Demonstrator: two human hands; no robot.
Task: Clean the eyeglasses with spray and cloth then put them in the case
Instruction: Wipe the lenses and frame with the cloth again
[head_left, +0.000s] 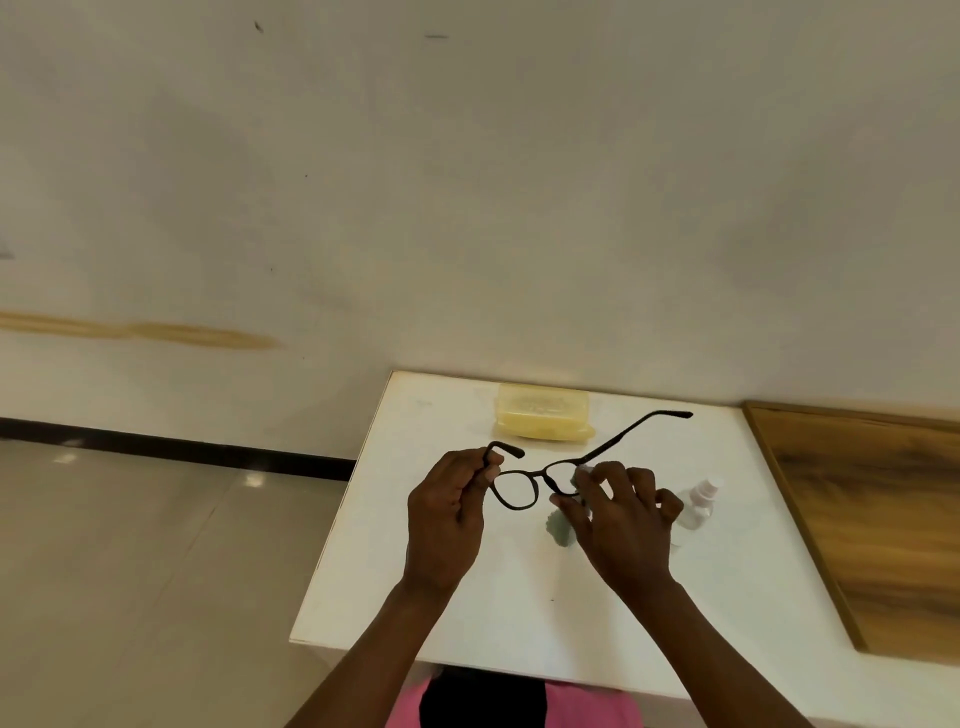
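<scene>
Two hands hold the glasses (519, 486) up over the white surface (519, 613), both temples unfolded. The left hand (447, 514) pinches the frame at its left hinge, fingers curled round the corner where the temple bends back. The right hand (618, 519) pinches a pale cloth (563, 525) over the right lens, thumb below and fingertips on top; the loose part of the cloth hangs down under the frame, greyish-green. The left lens is uncovered and the surface shows through it.

The case (543, 411), a yellowish translucent box, sits at the far edge of the surface, near the wall, with its lid down. What lies inside I cannot tell through the cloudy plastic. It stands well apart from the glasses, beyond them.

The spray (698, 504), a small white bottle, lies tilted on the surface just to the right of the right hand. A wooden board (872, 519) covers the surface's right side.
</scene>
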